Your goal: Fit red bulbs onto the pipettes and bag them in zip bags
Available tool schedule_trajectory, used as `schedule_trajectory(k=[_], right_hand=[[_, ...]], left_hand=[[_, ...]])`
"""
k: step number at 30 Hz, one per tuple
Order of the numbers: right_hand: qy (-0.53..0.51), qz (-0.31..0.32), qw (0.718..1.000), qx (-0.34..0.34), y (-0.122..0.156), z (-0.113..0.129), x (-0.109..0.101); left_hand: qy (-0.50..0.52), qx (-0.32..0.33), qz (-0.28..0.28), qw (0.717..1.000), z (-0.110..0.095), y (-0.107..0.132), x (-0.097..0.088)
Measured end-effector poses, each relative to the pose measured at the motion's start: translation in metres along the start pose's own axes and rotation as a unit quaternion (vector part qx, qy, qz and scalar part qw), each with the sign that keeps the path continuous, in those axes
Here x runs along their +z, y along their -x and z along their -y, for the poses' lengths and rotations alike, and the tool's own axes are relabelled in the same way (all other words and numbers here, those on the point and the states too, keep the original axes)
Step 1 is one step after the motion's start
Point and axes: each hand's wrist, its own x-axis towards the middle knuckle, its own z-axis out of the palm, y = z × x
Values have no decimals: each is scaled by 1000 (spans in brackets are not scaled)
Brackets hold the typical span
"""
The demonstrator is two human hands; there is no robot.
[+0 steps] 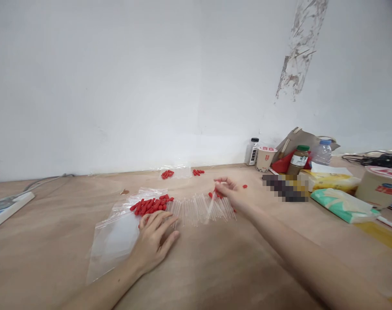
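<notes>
**Bench stock: clear tubes and red caps, two hands at work**

Head view.
- Left hand (154, 241): lies palm down on the light wooden tabletop (215, 267), fingers spread and loose, gripping nothing. Its fingertips rest at the edge of a clear plastic zip bag (115, 237) lying flat.
- Pile of small red rubber caps (150, 206): sits on the far end of that bag, just beyond the left fingertips.
- Row of clear plastic tubes (196, 210): laid side by side on the table, between the two hands, touching the red pile at its left end.
- Right hand (228, 191): reaches out over the row's right end, fingertips pinched closed on one thin clear plastic tube (211, 207), which slants down towards the row. Whether this tube bears a cap cannot be told.
- Single red cap (244, 186): loose on the table, just right of the right hand.
- Second small clear bag (175, 173): near the white wall (118, 86), a few red caps inside.
- Far right: white paper cup (265, 158), brown glass bottle with green lid (298, 160), green tissue pack (341, 204).
</notes>
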Motion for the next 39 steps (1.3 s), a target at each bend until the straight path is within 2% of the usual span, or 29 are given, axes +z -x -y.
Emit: schedule_trajectory(k=[2,4,6,8,12,17,20,23,25,28,32,35,39], right_hand=[[83,-40,996,3,-23,5,-15],[223,-44,974,-6,-41,3,-24],[329,-40,944,0,-53,-7,-25],[377,-32,926,4,-59,-20,-21],[434,-17,901,-1,-56,-41,-9],[486,-21,874,-4,-51,-46,-9],[510,-48,859,8,-56,-46,-26],[538,-79,839,33,-62,-48,-56],[549,-76,831,48,-63,-52,-77],[554,-37,830,53,-61,-60,-101],[573,-24,818,43,-56,-64,-115],[600,-41,798,45,-56,-66,-119],[627,-29,777,46,-56,-70,-122]], left_hand=[[-26,-4,-12,1000,10,0,2],[-45,2,-13,999,17,1,4],[-61,5,-6,998,21,1,6],[-72,-4,1,997,22,-1,7],[-81,-38,1,996,19,-7,11],[-89,-59,-24,994,18,-11,15],[-85,-55,-23,995,15,-12,14],[-76,-59,-13,995,9,-17,11],[-69,-68,-9,995,5,-22,11],[-69,-94,-9,993,0,-30,15],[-89,-125,5,988,-1,-39,24],[-97,-139,12,985,-1,-43,27],[-104,-149,18,983,-6,-46,28]])
